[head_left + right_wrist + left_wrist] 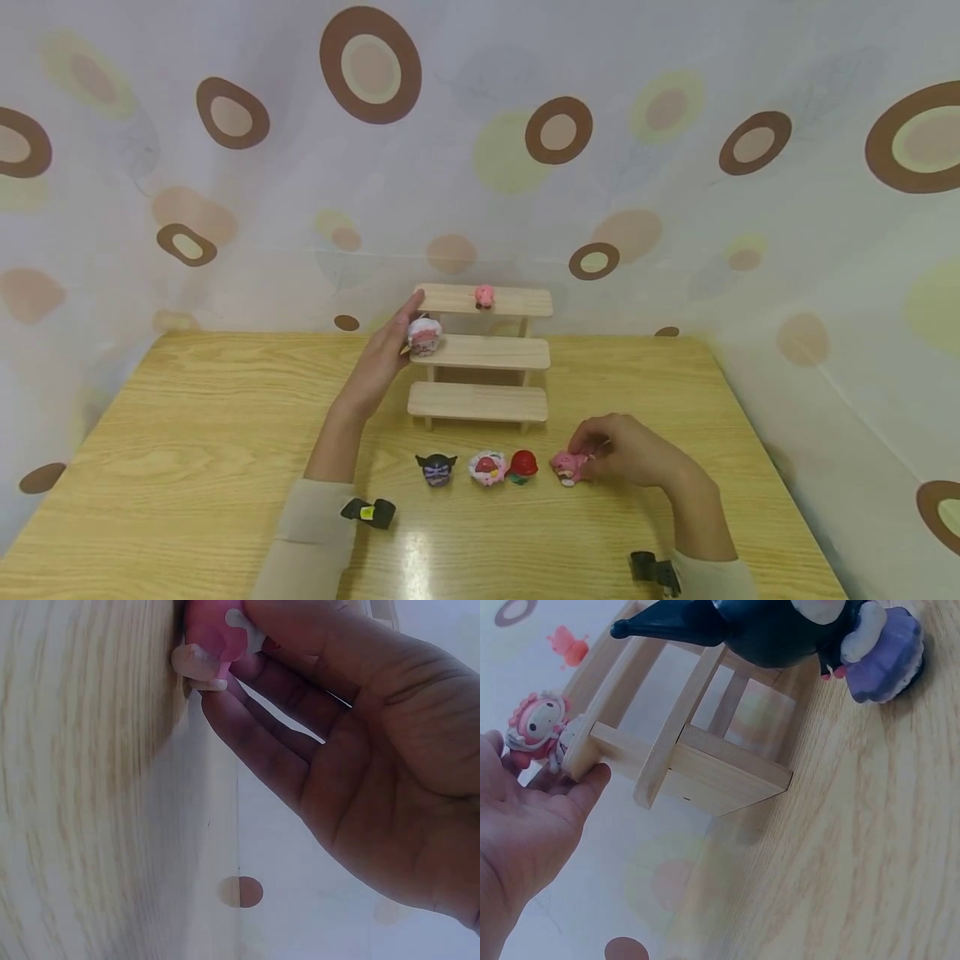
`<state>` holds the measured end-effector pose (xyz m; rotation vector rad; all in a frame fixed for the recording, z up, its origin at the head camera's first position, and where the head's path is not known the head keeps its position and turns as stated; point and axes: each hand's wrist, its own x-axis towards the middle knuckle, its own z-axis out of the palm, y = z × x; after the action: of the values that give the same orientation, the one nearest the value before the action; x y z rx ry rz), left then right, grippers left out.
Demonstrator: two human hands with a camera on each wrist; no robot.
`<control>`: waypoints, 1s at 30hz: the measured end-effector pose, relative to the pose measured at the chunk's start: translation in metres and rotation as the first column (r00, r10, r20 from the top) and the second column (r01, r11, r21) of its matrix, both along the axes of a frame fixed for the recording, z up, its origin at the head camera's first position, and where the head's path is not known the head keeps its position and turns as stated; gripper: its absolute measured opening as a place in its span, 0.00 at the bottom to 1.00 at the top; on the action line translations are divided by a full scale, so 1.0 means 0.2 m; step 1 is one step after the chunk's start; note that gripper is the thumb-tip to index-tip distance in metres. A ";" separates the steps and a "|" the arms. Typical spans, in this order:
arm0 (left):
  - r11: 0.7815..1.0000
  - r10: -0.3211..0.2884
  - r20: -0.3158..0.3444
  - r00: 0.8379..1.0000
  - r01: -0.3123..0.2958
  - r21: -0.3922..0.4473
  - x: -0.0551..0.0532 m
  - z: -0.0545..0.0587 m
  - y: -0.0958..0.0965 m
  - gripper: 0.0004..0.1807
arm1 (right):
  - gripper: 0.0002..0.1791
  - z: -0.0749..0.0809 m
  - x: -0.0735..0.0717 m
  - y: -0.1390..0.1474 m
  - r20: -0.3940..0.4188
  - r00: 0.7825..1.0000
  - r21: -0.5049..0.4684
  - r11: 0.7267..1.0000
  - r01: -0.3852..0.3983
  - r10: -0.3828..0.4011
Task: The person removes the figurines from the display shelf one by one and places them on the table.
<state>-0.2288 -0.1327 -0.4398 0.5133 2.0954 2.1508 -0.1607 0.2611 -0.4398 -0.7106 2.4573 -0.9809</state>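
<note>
My left hand (380,357) is at the left end of the middle step of a wooden three-step display stand (480,402). It holds a white-and-pink toy figurine (424,336) at that end; in the left wrist view the figurine (536,727) sits between its fingers beside the step's edge. Down on the table, to the right of the stand, my right hand (628,450) pinches a pink toy figurine (567,467). The right wrist view shows this figurine (214,634) between thumb and fingers, close to the tabletop. Its upper part is cut off there.
In front of the stand stand a black-and-purple figurine (436,469), a white-and-red figurine (487,467) and a red-topped figurine (522,465). A small pink figurine (484,296) is on the top step. Behind the wooden table (225,433) hangs a patterned cloth (465,192).
</note>
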 end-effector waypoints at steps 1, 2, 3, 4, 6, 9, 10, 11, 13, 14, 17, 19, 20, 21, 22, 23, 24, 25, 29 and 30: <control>1.000 -0.002 0.000 1.000 0.002 0.001 0.00 0.00 0.00 0.31 | 0.09 0.00 0.00 0.00 0.000 1.000 0.001 1.000 -0.002 0.002; 1.000 -0.003 0.000 1.000 0.003 0.004 0.00 0.00 0.00 0.31 | 0.09 0.00 0.00 0.00 0.002 1.000 -0.001 1.000 -0.006 0.006; 1.000 0.001 0.004 1.000 -0.001 0.001 0.00 0.00 0.00 0.31 | 0.09 0.01 0.00 0.00 0.004 1.000 -0.002 1.000 -0.009 0.009; 1.000 0.005 0.005 1.000 -0.005 0.000 0.01 0.01 0.00 0.31 | 0.10 0.01 0.00 0.00 0.008 1.000 -0.004 1.000 -0.012 0.012; 1.000 0.012 0.006 1.000 -0.012 -0.004 0.01 0.01 0.00 0.31 | 0.13 0.02 -0.01 0.00 0.030 0.999 -0.013 1.000 -0.010 0.010; 1.000 0.012 0.004 1.000 -0.012 -0.004 0.01 0.01 -0.01 0.31 | 0.20 0.03 -0.01 0.00 0.074 0.997 -0.023 1.000 0.012 -0.010; 1.000 0.007 0.003 1.000 -0.007 0.001 0.01 0.01 -0.01 0.31 | 0.23 0.04 0.00 -0.01 0.081 0.997 -0.023 1.000 0.020 -0.018; 1.000 0.002 0.003 1.000 -0.002 0.004 0.01 0.01 -0.01 0.31 | 0.25 0.04 0.00 -0.01 0.086 0.996 -0.018 0.999 0.033 -0.032; 1.000 -0.007 0.000 1.000 0.007 0.009 0.00 0.00 0.00 0.31 | 0.28 0.05 0.00 -0.01 0.063 0.997 -0.007 0.999 0.047 -0.046; 1.000 -0.004 0.003 1.000 0.004 0.007 0.00 0.00 0.00 0.31 | 0.29 0.05 0.01 -0.01 0.041 0.998 -0.001 0.999 0.053 -0.053; 1.000 -0.001 0.003 1.000 0.001 0.006 0.00 -0.01 0.00 0.31 | 0.31 0.06 0.01 -0.02 -0.041 0.995 -0.015 0.996 0.092 -0.092; 1.000 0.000 0.000 1.000 0.000 0.002 0.00 -0.01 0.00 0.31 | 0.31 0.06 0.01 -0.02 -0.097 0.987 -0.046 0.991 0.123 -0.127; 1.000 0.001 0.000 1.000 -0.001 0.002 0.00 0.00 0.00 0.31 | 0.30 0.06 0.01 -0.02 -0.121 0.982 -0.066 0.988 0.139 -0.147; 1.000 0.001 -0.002 1.000 -0.001 0.001 0.00 0.00 0.00 0.31 | 0.28 0.06 0.01 -0.02 -0.141 0.975 -0.091 0.983 0.157 -0.169; 1.000 0.002 -0.003 1.000 -0.002 -0.002 0.00 0.00 -0.01 0.31 | 0.27 0.06 0.01 -0.03 -0.161 0.969 -0.114 0.979 0.172 -0.189; 1.000 0.003 -0.004 1.000 -0.003 -0.007 0.00 -0.01 -0.01 0.31 | 0.24 0.06 0.01 -0.03 -0.178 0.962 -0.137 0.973 0.185 -0.208; 1.000 0.004 -0.003 1.000 -0.004 -0.012 0.01 0.00 -0.01 0.31 | 0.22 0.06 0.00 -0.04 -0.195 0.955 -0.162 0.968 0.194 -0.224; 1.000 0.007 -0.002 1.000 -0.007 -0.018 0.01 0.00 -0.01 0.31 | 0.20 0.06 0.00 -0.04 -0.213 0.947 -0.188 0.961 0.201 -0.240; 1.000 0.005 -0.008 1.000 -0.005 -0.031 0.00 0.00 -0.01 0.31 | 0.18 0.07 -0.02 -0.11 -0.199 0.946 -0.386 0.908 0.165 -0.256; 1.000 0.008 -0.012 1.000 -0.008 -0.027 0.00 0.00 -0.02 0.31 | 0.19 0.08 -0.03 -0.13 -0.173 0.957 -0.453 0.881 0.134 -0.234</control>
<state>-0.2291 -0.1363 -0.4389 0.5167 2.1330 2.1259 -0.1659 0.2346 -0.4247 -0.7678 2.5543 -1.6474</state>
